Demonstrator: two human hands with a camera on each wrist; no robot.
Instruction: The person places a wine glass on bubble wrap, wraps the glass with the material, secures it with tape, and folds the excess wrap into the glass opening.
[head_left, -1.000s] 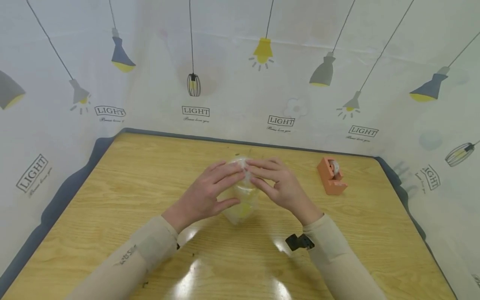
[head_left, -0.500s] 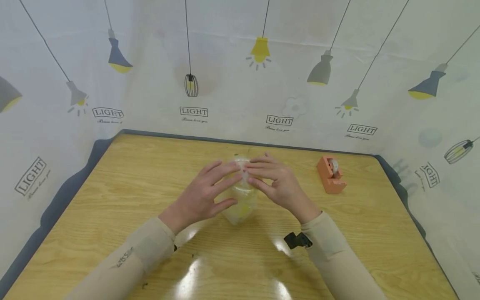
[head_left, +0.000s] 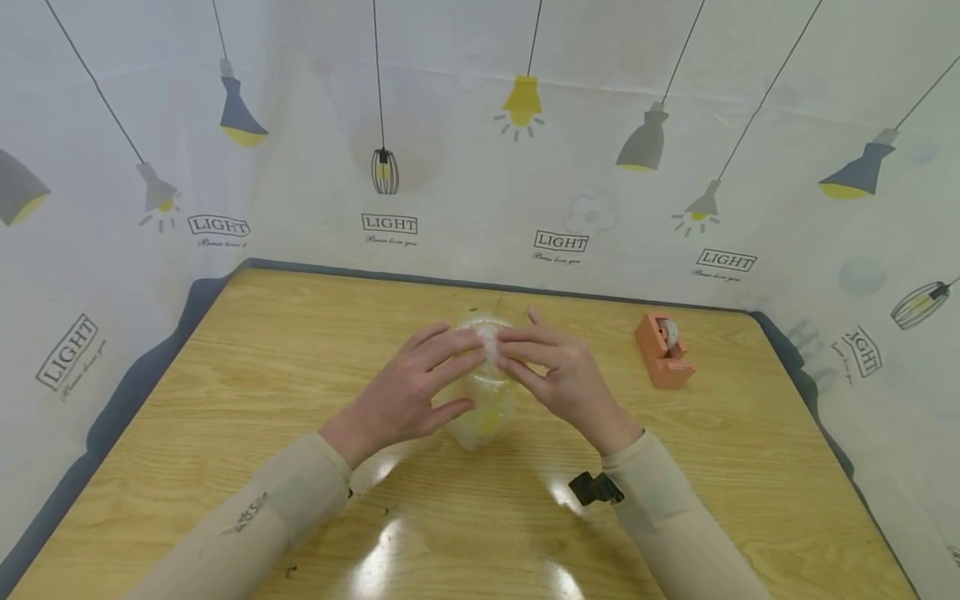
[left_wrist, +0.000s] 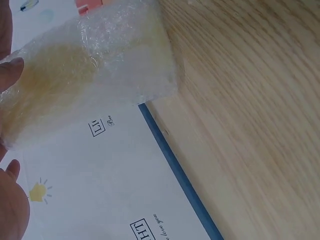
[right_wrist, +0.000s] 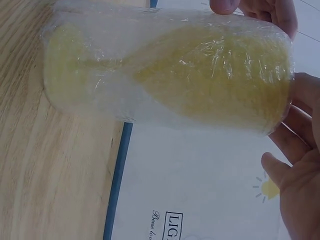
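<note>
A yellowish goblet wrapped in bubble wrap (head_left: 480, 417) stands upright on the table. Through the clear plastic in the right wrist view its bowl, stem and foot (right_wrist: 65, 70) show. My left hand (head_left: 401, 387) reaches in from the left, fingertips on the top of the wrapping and thumb held away from it. From the other side my right hand (head_left: 566, 379) touches the same top end with bent fingers; in the right wrist view its fingers (right_wrist: 300, 137) lie against that end. The fingertips of both hands nearly meet, and what lies under them is hidden.
An orange tape dispenser (head_left: 663, 354) with a roll of clear tape stands on the right of the wooden table (head_left: 262, 367). A pale cloth wall (head_left: 465, 200) printed with lamps rises behind the table and at both sides.
My right fingers shift slightly over the top of the wrapping, leaving more of it visible, and one finger lifts. My left hand and the goblet stay nearly still.
</note>
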